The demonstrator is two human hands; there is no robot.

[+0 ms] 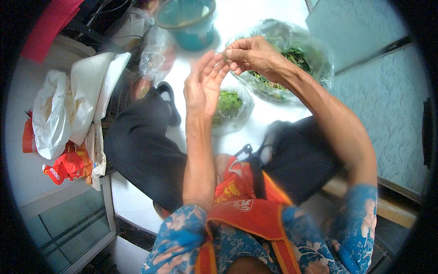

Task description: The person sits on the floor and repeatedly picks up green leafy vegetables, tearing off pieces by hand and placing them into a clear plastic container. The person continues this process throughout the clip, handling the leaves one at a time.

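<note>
My left hand point(205, 82) is raised, palm turned up and fingers extended, over a small clear plastic bag point(244, 114). Bright green leaves point(229, 102) lie in that bag. Fingertips of my right hand point(253, 56) pinch a small, thin dark thing point(224, 57), perhaps a bit of stem, right at the left fingertips. It is too small to name surely. Beneath and behind the right hand, a large clear plastic bag point(321, 73) holds leafy greens with stems point(296, 58); hand and forearm hide part of it.
A teal plastic bucket point(191, 37) stands on the white floor beyond my hands. Clear plastic bags point(152, 58) lie left of it. White sacks point(85, 92) and a red plastic bag point(70, 164) are at far left. Patterned light-blue panels point(379, 113) rise on the right. My knees flank the small bag.
</note>
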